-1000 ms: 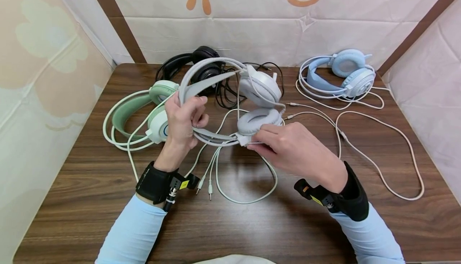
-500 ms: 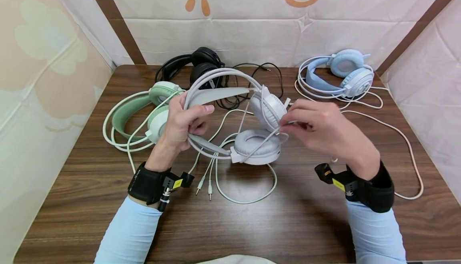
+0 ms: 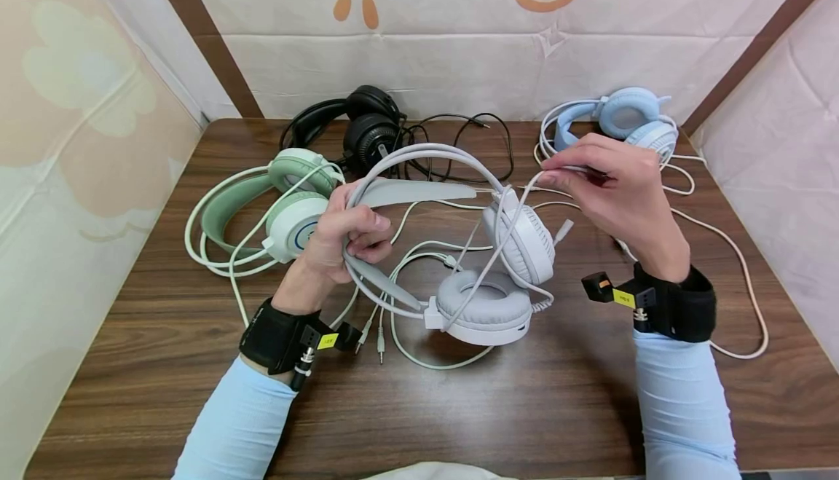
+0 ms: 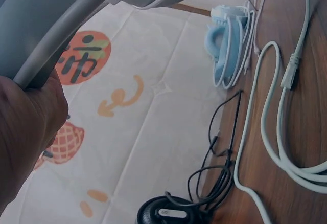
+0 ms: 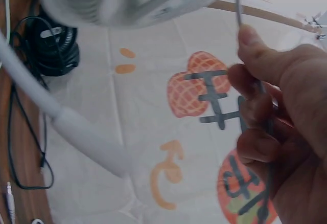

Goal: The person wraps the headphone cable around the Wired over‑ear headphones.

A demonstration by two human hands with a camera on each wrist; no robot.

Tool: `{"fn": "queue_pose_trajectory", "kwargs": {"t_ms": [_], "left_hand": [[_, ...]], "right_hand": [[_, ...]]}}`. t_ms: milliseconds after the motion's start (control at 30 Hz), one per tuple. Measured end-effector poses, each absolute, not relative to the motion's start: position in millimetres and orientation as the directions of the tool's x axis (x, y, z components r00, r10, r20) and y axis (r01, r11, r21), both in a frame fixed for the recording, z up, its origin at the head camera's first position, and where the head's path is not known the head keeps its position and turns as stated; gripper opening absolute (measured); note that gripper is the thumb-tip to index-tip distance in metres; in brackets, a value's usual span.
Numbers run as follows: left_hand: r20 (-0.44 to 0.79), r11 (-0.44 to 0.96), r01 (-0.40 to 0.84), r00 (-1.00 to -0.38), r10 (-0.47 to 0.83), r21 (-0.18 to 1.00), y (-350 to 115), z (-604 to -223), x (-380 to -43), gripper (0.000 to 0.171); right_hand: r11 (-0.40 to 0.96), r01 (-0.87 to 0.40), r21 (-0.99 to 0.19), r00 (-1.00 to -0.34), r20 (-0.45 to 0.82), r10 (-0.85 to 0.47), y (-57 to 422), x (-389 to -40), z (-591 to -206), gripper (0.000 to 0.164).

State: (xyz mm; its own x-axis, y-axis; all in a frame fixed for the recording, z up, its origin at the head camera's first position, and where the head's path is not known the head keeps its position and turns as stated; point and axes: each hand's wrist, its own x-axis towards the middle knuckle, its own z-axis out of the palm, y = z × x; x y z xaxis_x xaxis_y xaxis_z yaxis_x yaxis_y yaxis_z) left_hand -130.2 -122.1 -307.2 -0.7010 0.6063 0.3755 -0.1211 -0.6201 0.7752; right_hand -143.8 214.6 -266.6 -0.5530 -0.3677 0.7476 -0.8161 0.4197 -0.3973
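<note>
closest in, two light blue sleeves (image 3: 232, 422) reach forward, and just beyond them a black strap with a small camera sits on each wrist. now the left hand (image 3: 337, 236): fingers curled, gripping the headband of a white-and-grey headset (image 3: 524, 247), and that headset is up over the brown wooden table (image 3: 393, 429), between the two hands, band toward the left, ear cups toward the right. one cup lies low with its grey cushion facing up, the other leans beside it, its little microphone (image 3: 564, 230) poking out to the right. over to the right hand (image 3: 619, 192), raised, thumb and fingertips pinching the thin cable (image 3: 513, 221), which slants up to it across the ear cups. beneath all this, pale cords run over the wood, two plugs (image 3: 381, 345) side by side, and a white cable (image 3: 741, 261) loops wide on the right. further left, a green-and-white headset (image 3: 288, 229) lies just beside the left hand. deeper still, a black headset (image 3: 370, 138) with its tangled lead, and far right a light blue headset (image 3: 629, 112), partly covered by the right hand. at the back, a pale cloth wall (image 3: 426, 65) with orange prints (image 3: 544, 3).
</note>
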Motion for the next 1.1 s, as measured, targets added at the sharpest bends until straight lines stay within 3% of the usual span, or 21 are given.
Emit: {"fn": "queue_pose_trajectory", "kwargs": {"t_ms": [300,467,567,700,867,967,1100], "left_hand": [[0.367,-0.651,-0.238,-0.666,0.649,0.721,-115,-313,-131,0.052],[0.377,-0.670,-0.280,-0.650,0.659,0.688,-111,-315,-130,0.051],[0.371,-0.695,-0.322,-0.663,0.650,0.643,-110,-315,-129,0.047],[0.340,-0.737,-0.399,-0.699,0.630,0.545,-111,-315,-128,0.023],[0.330,-0.791,-0.478,-0.729,0.600,0.383,-117,-313,-129,0.044],[0.335,-0.810,-0.500,-0.740,0.584,0.307,-121,-311,-129,0.040],[0.333,-0.827,-0.505,-0.758,0.561,0.246,-125,-308,-130,0.034]], "right_hand": [[0.401,-0.803,-0.441,-0.542,0.820,-0.183,207,-154,-275,0.016],[0.390,-0.792,-0.470,-0.569,0.800,-0.192,203,-159,-280,0.016],[0.367,-0.740,-0.563,-0.660,0.712,-0.240,204,-163,-287,0.016],[0.401,-0.635,-0.660,-0.772,0.567,-0.289,208,-169,-295,0.014],[0.398,-0.446,-0.802,-0.884,0.326,-0.334,226,-176,-299,0.015],[0.242,-0.275,-0.930,-0.903,0.164,-0.396,240,-179,-301,0.016],[0.011,-0.121,-0.993,-0.861,0.099,-0.499,251,-182,-306,0.021]]}}
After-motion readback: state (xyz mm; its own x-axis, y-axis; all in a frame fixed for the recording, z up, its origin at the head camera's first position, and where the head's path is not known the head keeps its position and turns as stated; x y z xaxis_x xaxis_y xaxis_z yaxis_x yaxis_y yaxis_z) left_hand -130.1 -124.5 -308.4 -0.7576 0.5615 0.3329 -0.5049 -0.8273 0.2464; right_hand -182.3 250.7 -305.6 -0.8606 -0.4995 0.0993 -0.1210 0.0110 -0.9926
